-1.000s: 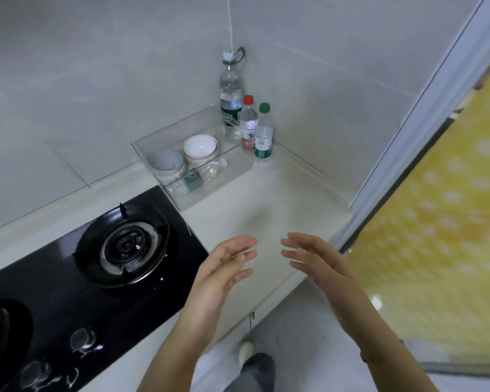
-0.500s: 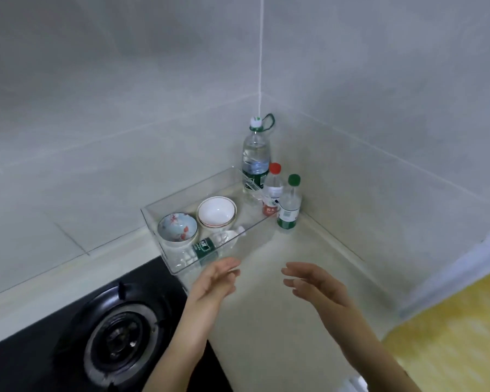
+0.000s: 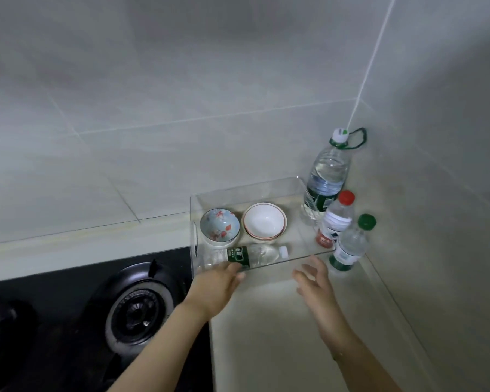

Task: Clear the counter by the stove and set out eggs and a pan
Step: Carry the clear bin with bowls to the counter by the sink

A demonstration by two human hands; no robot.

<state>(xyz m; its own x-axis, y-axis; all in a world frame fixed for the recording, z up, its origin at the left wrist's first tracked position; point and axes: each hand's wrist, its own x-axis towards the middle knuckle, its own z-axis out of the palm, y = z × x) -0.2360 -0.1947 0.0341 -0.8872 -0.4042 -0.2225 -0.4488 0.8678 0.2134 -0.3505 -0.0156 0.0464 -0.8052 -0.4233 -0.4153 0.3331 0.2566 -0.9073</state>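
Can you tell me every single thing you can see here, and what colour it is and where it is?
clear box: 1, see-through, on the counter next to the stove
flowery bowl: 1, pale blue with red flowers, in the box, left
white bowls: a stack, number unclear, white with reddish rims, in the box, right of the flowery bowl
lying bottle: 1, clear with green label, on its side in the box, front
big bottle: 1, clear, green loop at its cap, in the corner
red-cap bottle: 1, right of the box
green-cap bottle: 1, in front of the red-cap one
counter: 1, cream
stove: 1, black, left
hands: left hand touches the box's front wall; right hand open near its right corner
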